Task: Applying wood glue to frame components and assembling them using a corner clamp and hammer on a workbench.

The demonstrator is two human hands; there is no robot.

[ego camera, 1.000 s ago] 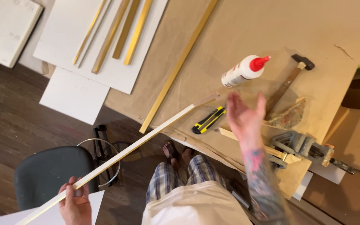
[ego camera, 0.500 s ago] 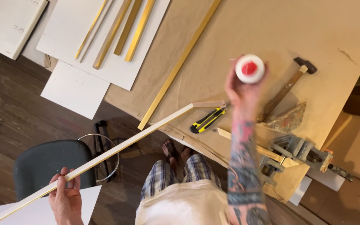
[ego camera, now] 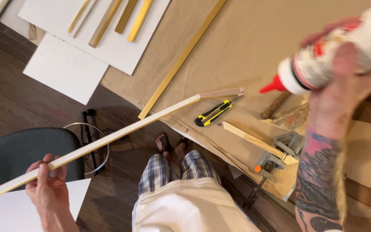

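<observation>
Glue bottle [ego camera: 344, 51] is sitting clenched in our right hand [ego camera: 344, 90], lifted close to the camera at the far right, its red nozzle pointing left over the brown paper covering the workbench [ego camera: 245, 47]. The bottle is blurring from nearness, so we are not making out finer detail on it. Our left hand [ego camera: 48, 184] is grasping the long white strip of moulding [ego camera: 108, 139] at its near left end, fingers curling over the top edge. We are holding the strip slanted, its far end reaching the bench edge, where a bare wooden mitred tip is lying on the paper. Just right of that tip a yellow and black utility knife [ego camera: 213, 113] is resting. A long gold strip [ego camera: 181, 58] is running diagonally across the paper beyond it. Near the right edge of the bench a metal corner clamp [ego camera: 275, 157] is gripping a short wooden piece [ego camera: 252, 138]. Far left, several short gold pieces [ego camera: 125, 17] are lying on a white board [ego camera: 108, 51]. Below us, a dark chair seat [ego camera: 26, 150] is standing on the wooden floor.
</observation>
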